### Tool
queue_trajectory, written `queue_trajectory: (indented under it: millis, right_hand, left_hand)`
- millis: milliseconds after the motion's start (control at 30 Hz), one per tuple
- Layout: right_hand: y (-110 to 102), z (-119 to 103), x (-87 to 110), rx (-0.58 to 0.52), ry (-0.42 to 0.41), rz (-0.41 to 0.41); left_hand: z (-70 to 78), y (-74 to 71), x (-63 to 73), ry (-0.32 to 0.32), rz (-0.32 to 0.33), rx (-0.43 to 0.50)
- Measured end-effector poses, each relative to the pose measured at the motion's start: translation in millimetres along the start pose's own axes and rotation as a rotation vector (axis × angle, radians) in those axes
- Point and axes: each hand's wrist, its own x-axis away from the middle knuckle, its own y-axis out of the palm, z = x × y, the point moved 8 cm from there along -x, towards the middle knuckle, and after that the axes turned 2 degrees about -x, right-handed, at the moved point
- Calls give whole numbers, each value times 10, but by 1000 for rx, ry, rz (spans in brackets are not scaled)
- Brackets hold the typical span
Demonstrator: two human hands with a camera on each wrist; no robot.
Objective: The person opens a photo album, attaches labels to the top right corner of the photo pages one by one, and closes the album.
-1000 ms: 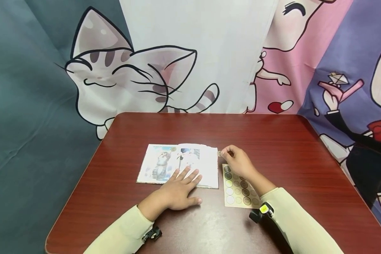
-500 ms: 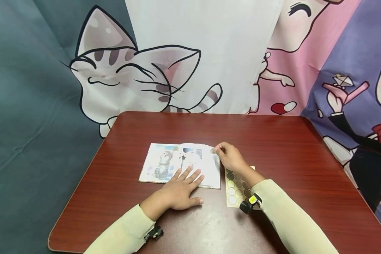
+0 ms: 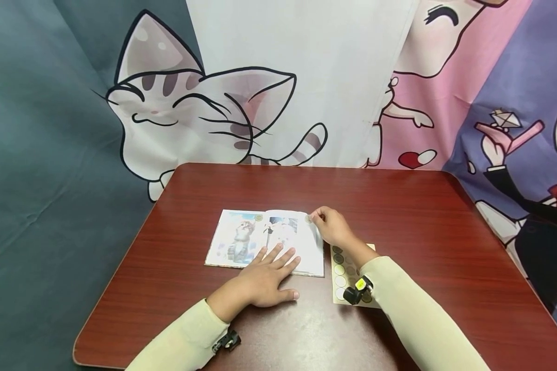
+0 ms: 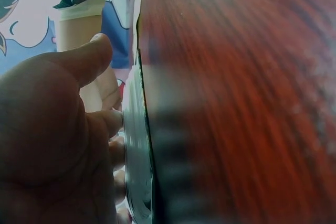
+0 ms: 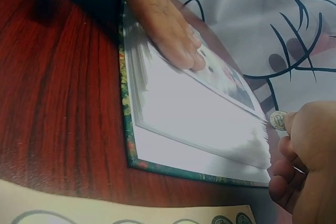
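Head view: I see right hand [image 3: 332,227] pinching a round sticker [image 3: 308,219], shifted left to far-right corner of open picture book [image 3: 310,250], apparently being aligned, left hand [image 3: 265,282] spread wide across book's near side.

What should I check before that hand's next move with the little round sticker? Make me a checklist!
1. Book open on the table: ok.
2. Left hand resting on the book: ok, spread across it.
3. Sticker in the right hand's grip: ok, pinched.
4. Sticker lined up with the right page's top outer corner: ok in the head view.
5. Sticker touching the page: cannot tell.
6. Sticker sheet clear of the book: ok, beside it.
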Motion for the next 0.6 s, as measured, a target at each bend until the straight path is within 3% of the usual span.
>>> queue_trajectory:
  millis: [600]
  right_hand:
    - [87,-84,-174,16,10,-1]
  left_hand:
    - [-14,26,-3,-7,1,0]
